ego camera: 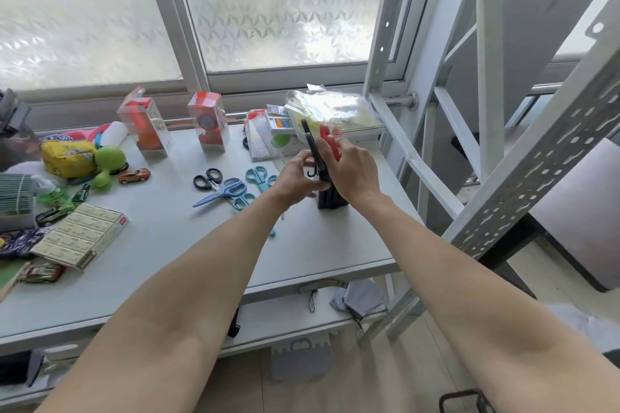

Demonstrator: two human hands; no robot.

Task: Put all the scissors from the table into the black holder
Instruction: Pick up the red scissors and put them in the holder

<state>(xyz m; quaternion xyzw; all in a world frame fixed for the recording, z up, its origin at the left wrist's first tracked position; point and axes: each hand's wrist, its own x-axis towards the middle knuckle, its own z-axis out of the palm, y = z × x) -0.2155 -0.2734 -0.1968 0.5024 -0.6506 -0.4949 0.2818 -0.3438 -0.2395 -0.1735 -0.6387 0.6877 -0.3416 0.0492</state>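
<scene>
The black holder stands upright on the grey table, right of centre. My left hand grips black-handled scissors that stick up out of the holder. My right hand holds red-handled scissors just above the holder. Left of the holder lie small black scissors, blue scissors and teal scissors, with another teal pair partly under my left forearm.
Two clear toy boxes stand at the back. Toys, a toy car and a cream box crowd the left side. A plastic bag lies behind the holder. A metal shelf frame rises on the right.
</scene>
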